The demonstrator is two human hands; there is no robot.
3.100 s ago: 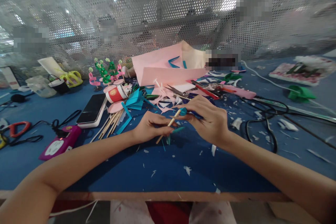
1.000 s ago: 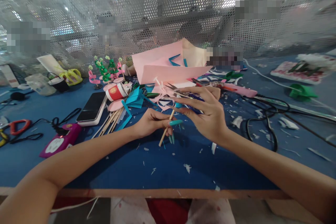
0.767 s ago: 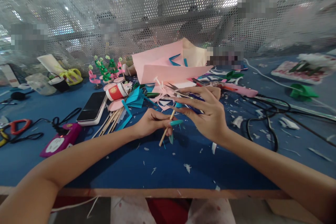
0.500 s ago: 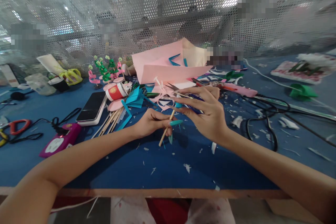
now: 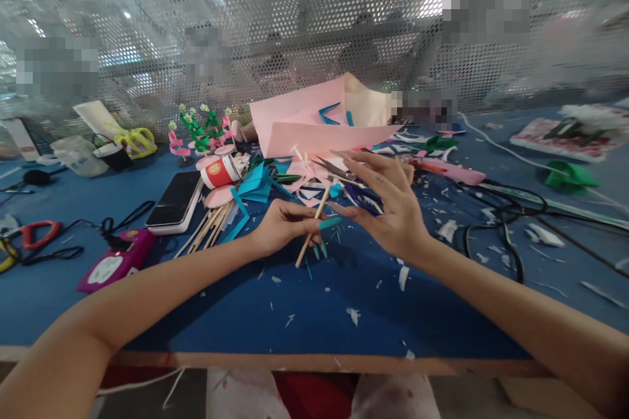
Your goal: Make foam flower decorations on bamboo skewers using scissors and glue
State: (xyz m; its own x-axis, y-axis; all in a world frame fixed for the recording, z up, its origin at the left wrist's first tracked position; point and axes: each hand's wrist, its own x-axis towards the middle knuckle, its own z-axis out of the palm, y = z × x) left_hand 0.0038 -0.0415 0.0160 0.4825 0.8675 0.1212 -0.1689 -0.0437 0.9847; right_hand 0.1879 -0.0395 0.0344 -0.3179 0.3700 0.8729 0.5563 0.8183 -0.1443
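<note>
My left hand [image 5: 289, 226] is closed around a thin wooden stick [image 5: 308, 242], which slants up and to the right. Narrow teal pointed shapes [image 5: 330, 222] show at its fingertips; I cannot tell whether they are nails or paper strips. Close by on the right, my right hand [image 5: 388, 200] has its fingers stretched apart, the thumb near the upper end of the stick. Scissors [image 5: 334, 169] with parted blades lie behind the right hand, partly covered by it. Pink cut paper [image 5: 310, 177] and folded blue paper [image 5: 255, 182] lie just beyond the hands.
A large pink sheet [image 5: 324, 137] stands folded at the back. To the left are a red-and-white paper cup [image 5: 221, 171], wooden sticks [image 5: 212, 228], a phone [image 5: 174, 200] and a purple box [image 5: 115, 262]. A pink glue gun [image 5: 452, 170] and black cable [image 5: 514, 242] lie right.
The right fingers have lifted and spread slightly, drawing away from the stick's upper end. My left hand keeps hold of the stick in nearly the same place.
</note>
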